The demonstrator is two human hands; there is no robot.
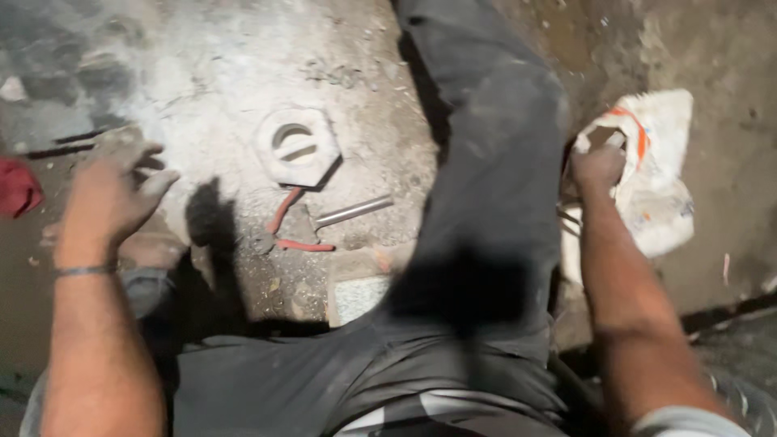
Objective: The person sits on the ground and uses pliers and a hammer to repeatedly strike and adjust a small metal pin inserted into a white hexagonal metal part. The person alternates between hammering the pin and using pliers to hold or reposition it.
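- right hand (pixel 597 164) reaches into the mouth of the white sack (pixel 660 194), fingers curled in (grip contents hidden)
- left hand (pixel 109 198) spread wide, flat on the dusty floor (pixel 202 73)
- red-handled pliers (pixel 287 231) lie between, nearer the left

Bare dusty concrete floor (pixel 202 89) lies open above and left of the white hexagonal plastic fitting (pixel 297 146). Below it, red-handled pliers (pixel 283 231) and a short metal rod (pixel 352 210) crowd the way. The dark-trousered leg (pixel 494 162) walls this patch off from the white woven sack (pixel 655 186).
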